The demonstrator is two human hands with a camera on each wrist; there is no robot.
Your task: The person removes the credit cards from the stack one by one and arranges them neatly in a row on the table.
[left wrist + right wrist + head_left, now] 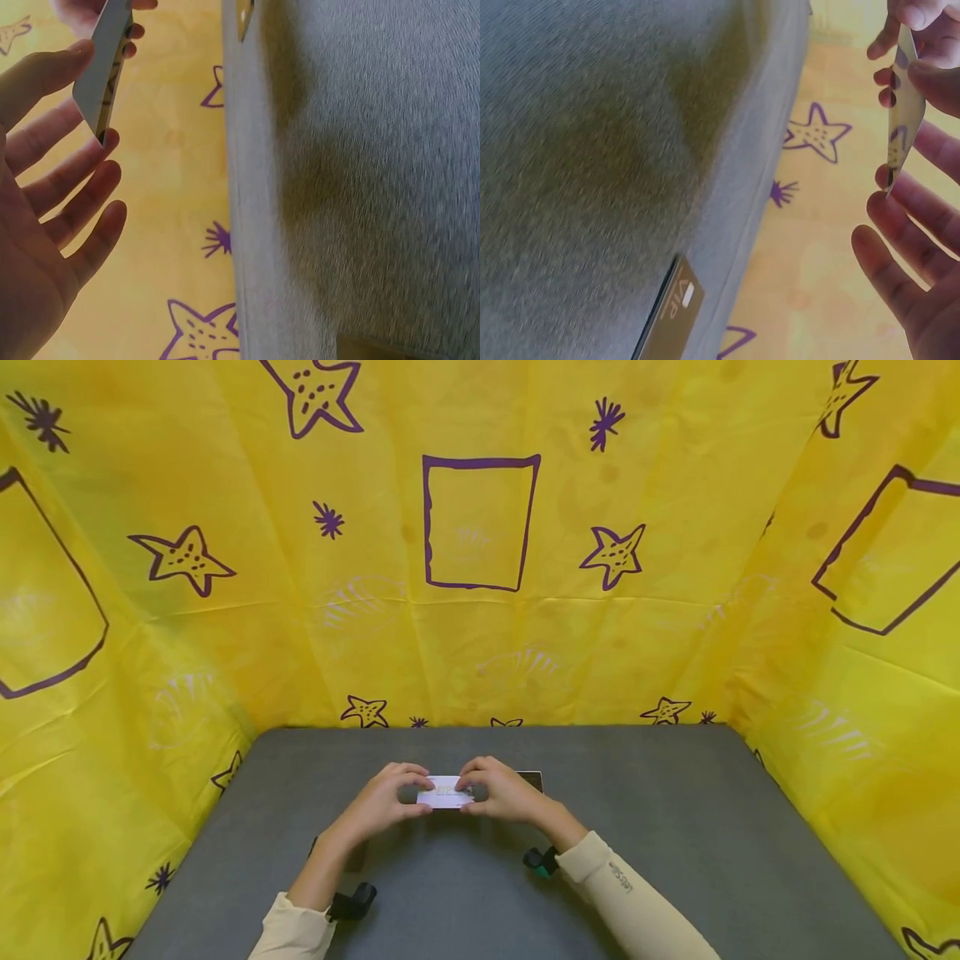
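Observation:
A thin, shiny, pale card (445,793) with faint raised lettering is held above the grey table in the head view. My left hand (386,797) pinches its left end between thumb and fingers. At the right end my right hand (504,789) grips it the same way. From the left wrist view the card (105,71) appears nearly edge-on, its face mirror-like, with the left hand (56,202) below. In the right wrist view the card (904,105) reflects purple marks, and the right hand's (922,240) lower fingers are spread.
A dark flat card or stack marked VIP (676,311) lies on the table (637,827), partly hidden behind the right hand in the head view. Another dark flat thing (356,858) lies by the left wrist. Yellow patterned cloth (480,643) walls the table's back and sides.

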